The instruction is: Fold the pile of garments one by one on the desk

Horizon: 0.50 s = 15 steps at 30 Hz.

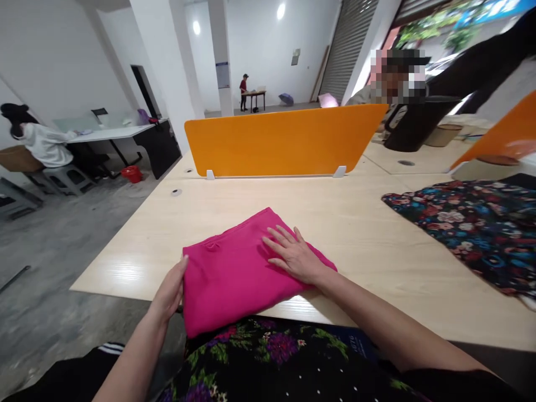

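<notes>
The pink cloth [238,268] lies at the near edge of the table [368,223], already folded into a thick, fairly neat rectangle, its near corner hanging over my lap. My right hand [295,254] rests flat on top with fingers spread, and my left hand [171,290] is open against its left edge, gripping nothing. I judge only squaring and smoothing remain; the floral cloth [473,229] lies unfolded, well apart to the right.

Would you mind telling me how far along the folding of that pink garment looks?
The pink garment already lies folded into a compact rectangle at the table edge. The right hand presses flat on it while the left hand touches its left side. The floral cloth to the right lies spread out, unfolded.
</notes>
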Each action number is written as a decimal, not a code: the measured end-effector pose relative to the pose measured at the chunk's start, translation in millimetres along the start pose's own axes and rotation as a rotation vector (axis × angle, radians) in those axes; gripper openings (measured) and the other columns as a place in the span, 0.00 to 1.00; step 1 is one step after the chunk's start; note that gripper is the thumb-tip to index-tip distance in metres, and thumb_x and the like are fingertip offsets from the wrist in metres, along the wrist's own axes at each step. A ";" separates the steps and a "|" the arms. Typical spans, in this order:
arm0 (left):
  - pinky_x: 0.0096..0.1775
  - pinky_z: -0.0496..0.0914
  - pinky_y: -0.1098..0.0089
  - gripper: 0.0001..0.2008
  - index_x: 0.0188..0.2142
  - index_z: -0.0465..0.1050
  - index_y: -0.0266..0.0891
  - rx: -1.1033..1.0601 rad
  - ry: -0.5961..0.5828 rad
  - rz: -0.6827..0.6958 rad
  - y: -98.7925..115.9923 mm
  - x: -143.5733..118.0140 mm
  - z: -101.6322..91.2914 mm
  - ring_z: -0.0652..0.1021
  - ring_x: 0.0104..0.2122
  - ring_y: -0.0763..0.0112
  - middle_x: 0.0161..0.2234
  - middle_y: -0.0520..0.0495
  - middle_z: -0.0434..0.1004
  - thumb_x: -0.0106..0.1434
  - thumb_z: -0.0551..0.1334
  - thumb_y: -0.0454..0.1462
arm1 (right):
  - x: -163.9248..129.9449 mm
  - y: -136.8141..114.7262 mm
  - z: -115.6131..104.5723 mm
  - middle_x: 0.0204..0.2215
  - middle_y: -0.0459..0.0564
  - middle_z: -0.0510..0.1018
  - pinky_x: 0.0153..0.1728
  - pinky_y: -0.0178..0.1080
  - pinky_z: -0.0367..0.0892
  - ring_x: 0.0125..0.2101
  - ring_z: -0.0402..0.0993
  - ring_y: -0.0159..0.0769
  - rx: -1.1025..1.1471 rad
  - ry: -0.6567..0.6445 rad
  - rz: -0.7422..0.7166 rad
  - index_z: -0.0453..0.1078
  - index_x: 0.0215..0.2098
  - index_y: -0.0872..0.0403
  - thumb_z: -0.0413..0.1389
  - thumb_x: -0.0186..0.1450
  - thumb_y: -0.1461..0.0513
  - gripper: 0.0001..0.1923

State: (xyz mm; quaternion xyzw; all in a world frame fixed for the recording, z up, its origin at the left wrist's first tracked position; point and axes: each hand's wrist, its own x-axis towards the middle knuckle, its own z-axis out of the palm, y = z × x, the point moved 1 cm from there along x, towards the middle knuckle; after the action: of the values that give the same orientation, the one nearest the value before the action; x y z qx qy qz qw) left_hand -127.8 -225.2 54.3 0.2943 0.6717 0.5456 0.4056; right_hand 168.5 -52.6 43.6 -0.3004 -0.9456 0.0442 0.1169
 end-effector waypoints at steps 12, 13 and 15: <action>0.39 0.67 0.59 0.23 0.51 0.62 0.39 1.020 0.451 -0.082 -6.8 11.7 6.8 0.77 0.42 0.50 0.41 0.38 0.77 0.63 0.51 0.50 | 8.8 27.7 27.7 0.65 0.48 0.56 0.62 0.56 0.46 0.64 0.48 0.48 0.181 -0.076 0.050 0.56 0.65 0.47 0.42 0.67 0.48 0.30; 0.40 0.67 0.59 0.25 0.51 0.62 0.37 0.975 0.457 -0.089 -6.3 5.9 6.3 0.77 0.43 0.50 0.41 0.38 0.77 0.62 0.53 0.51 | 5.3 33.7 25.7 0.65 0.50 0.57 0.62 0.55 0.48 0.64 0.50 0.48 0.242 -0.042 0.069 0.57 0.64 0.48 0.44 0.66 0.46 0.31; 0.43 0.67 0.60 0.27 0.51 0.63 0.35 0.865 0.437 -0.089 -7.8 -8.1 8.9 0.76 0.45 0.52 0.41 0.37 0.77 0.60 0.56 0.52 | -7.2 54.6 22.1 0.63 0.55 0.60 0.60 0.53 0.55 0.61 0.56 0.50 0.384 0.036 0.168 0.57 0.64 0.49 0.46 0.63 0.44 0.34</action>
State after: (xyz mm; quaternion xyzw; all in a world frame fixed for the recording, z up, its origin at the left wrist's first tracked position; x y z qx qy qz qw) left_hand -115.7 -229.4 47.9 0.2853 0.9183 0.2474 0.1185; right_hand 199.1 -12.5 12.4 -0.3510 -0.8892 0.2279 0.1850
